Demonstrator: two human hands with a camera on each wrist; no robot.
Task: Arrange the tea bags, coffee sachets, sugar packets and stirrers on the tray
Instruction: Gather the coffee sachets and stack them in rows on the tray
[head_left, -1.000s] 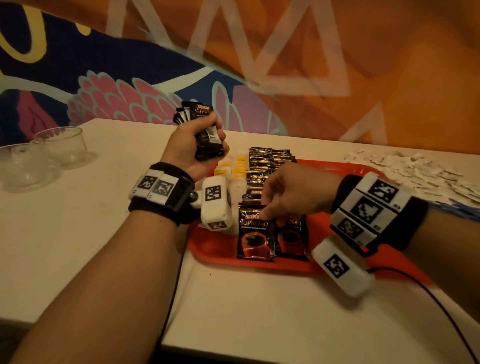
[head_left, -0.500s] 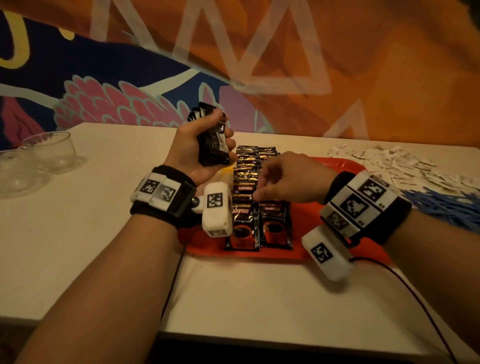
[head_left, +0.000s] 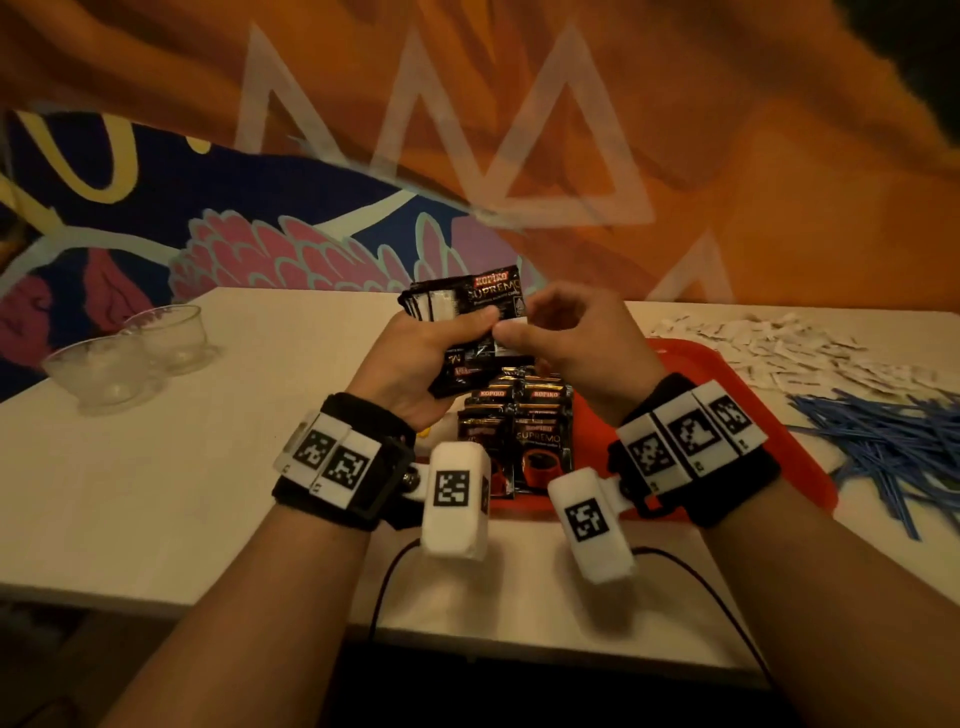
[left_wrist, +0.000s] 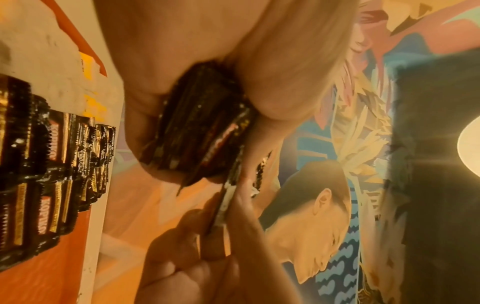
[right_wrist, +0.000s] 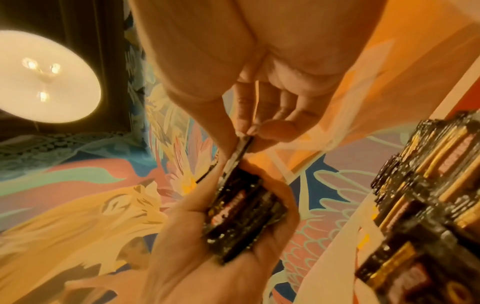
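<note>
My left hand (head_left: 415, 364) grips a stack of black coffee sachets (head_left: 462, 312) upright above the red tray (head_left: 769, 431). My right hand (head_left: 561, 343) pinches the nearest sachet of that stack (right_wrist: 241, 152) between thumb and forefinger. The left wrist view shows the stack (left_wrist: 200, 127) edge-on in my palm, with the pinched sachet (left_wrist: 226, 203) sticking out toward the right hand's fingers (left_wrist: 187, 246). Two rows of coffee sachets (head_left: 519, 431) lie overlapping on the tray. White sugar packets (head_left: 789, 353) and blue stirrers (head_left: 893, 447) lie in heaps on the table at right.
Two clear glass bowls (head_left: 130, 353) stand at the table's left. A painted wall rises right behind the white table (head_left: 156, 493). A black cable (head_left: 717, 597) runs from my right wrist across the near table edge.
My right hand lifted off the sachets on the tray and came up to the stack in my left hand, where it now pinches one sachet. The left hand shifted slightly right.
</note>
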